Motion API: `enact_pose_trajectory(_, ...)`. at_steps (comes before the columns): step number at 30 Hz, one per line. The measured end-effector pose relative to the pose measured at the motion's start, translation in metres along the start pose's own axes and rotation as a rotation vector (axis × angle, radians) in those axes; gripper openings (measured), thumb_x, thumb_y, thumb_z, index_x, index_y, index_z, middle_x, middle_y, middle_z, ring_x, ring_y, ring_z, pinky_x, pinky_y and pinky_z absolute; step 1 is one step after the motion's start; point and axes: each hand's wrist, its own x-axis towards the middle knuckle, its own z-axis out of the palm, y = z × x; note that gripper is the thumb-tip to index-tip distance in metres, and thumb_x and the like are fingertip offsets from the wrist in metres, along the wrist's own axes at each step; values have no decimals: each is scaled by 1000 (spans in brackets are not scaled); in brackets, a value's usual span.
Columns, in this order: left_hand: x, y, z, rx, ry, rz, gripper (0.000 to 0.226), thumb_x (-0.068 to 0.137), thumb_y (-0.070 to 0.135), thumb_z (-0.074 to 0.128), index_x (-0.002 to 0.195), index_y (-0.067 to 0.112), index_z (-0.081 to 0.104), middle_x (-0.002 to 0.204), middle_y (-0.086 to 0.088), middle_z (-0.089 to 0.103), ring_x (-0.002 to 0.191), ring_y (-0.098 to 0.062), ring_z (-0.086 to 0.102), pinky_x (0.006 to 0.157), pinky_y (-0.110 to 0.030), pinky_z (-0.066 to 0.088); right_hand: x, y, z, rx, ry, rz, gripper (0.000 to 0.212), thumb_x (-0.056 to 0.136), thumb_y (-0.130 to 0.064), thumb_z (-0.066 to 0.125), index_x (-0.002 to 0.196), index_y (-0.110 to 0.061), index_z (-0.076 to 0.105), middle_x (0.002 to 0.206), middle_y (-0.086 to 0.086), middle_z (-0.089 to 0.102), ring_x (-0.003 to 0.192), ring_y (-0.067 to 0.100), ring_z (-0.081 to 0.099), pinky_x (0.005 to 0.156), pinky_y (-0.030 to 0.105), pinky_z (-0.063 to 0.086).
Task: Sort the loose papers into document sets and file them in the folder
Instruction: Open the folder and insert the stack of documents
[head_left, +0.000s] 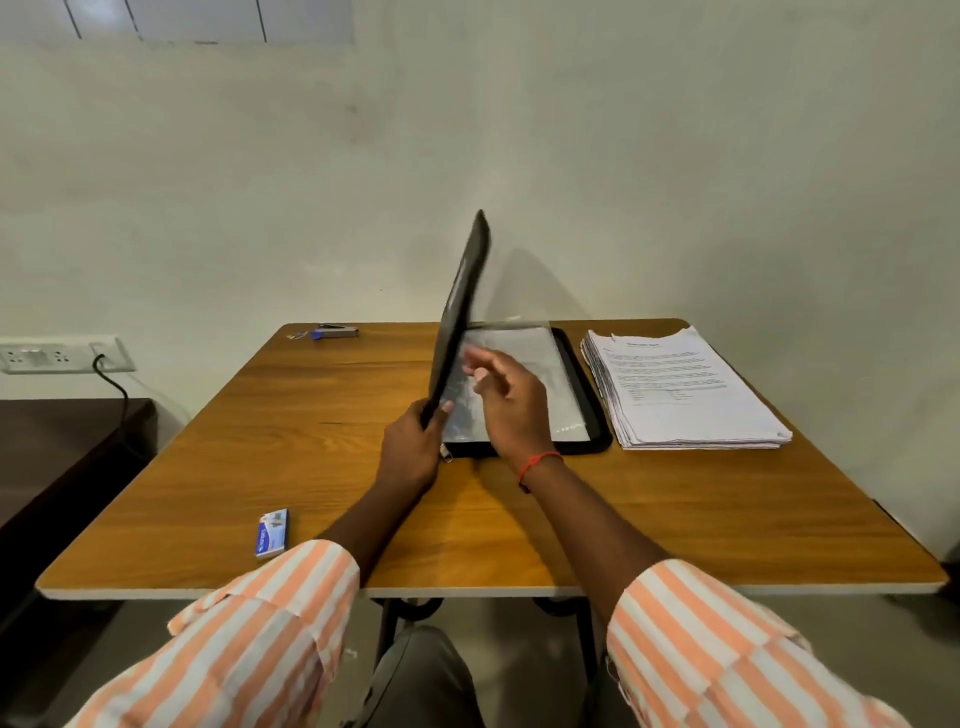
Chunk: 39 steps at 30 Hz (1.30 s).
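A black zip folder (587, 395) lies on the wooden table (322, 447), its cover (460, 306) lifted nearly upright. My left hand (413, 441) grips the cover's near lower corner. Clear plastic sleeves (524, 358) show inside the folder. My right hand (506, 400) hovers over the sleeves with relaxed, spread fingers and holds nothing. A thick stack of printed papers (680, 389) sits just right of the folder.
A stapler (335, 331) lies at the table's far left edge. A small blue and white box (271, 532) sits near the front left. A wall socket with a black cord (62, 354) is on the left wall, above a dark cabinet (62, 447).
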Motion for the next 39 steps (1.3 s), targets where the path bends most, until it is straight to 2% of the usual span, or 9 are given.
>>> enact_pose_trajectory(5,3,-4,-8,-77,214,-193,51,106,48,44,103,2,66,97,-16,67,91,-34,64,78,-44,54,14,43,-28,-962,-79,267,43,97,-39,54,135,-18,57,134,14,55,126,33,52,108,46,39)
enact_pose_trajectory(7,9,-6,-11,-110,310,-333,52,106,47,45,98,-1,63,98,-21,65,94,-39,63,83,-49,54,8,60,-42,-1124,-127,433,55,97,-55,47,143,-23,48,148,17,41,138,36,36,111,52,29)
enact_pose_trajectory(10,16,-4,-19,-177,413,-480,47,106,43,48,115,-2,59,111,-22,64,105,-39,62,88,-48,53,-4,77,-47,-1114,-197,506,65,96,-65,38,149,-27,40,158,20,26,142,38,27,112,56,28)
enact_pose_trajectory(15,16,-3,-25,-144,518,-588,54,102,31,60,142,2,38,123,-21,62,109,-37,63,76,-39,47,-23,71,-42,-1181,-211,409,66,100,-64,27,152,-24,36,158,18,30,141,35,30,114,48,26)
enact_pose_trajectory(21,7,-12,-32,-39,566,-578,90,98,15,64,160,0,0,144,-26,47,126,-39,55,97,-40,47,-53,51,-42,-1175,-216,331,66,102,-62,25,152,-22,36,151,12,39,138,30,32,113,41,31)
enact_pose_trajectory(26,-2,-13,-28,303,497,-406,89,96,31,65,162,10,8,166,-21,13,152,-40,15,122,-52,23,-78,31,-31,-1178,-197,262,57,104,-56,29,134,-19,59,135,8,51,123,25,44,102,36,43)
enact_pose_trajectory(29,-2,-4,-15,538,258,-168,75,98,48,55,159,16,27,165,-16,25,154,-35,15,123,-54,17,-89,17,-22,-1109,-217,200,53,105,-50,32,114,-16,72,118,7,60,105,21,55,88,33,49)
enact_pose_trajectory(33,13,7,2,679,12,-92,76,99,66,36,159,20,31,167,-11,24,156,-32,14,124,-52,12,-82,7,-27,-890,-273,217,47,103,-49,44,87,-17,74,83,0,68,75,14,64,72,32,57)
enact_pose_trajectory(39,1,-22,3,681,-21,-129,85,97,75,24,157,15,34,165,-14,28,155,-35,16,125,-53,15,-50,37,-58,-1030,-212,158,31,101,-40,50,94,-16,69,95,2,66,97,20,56,82,37,50)
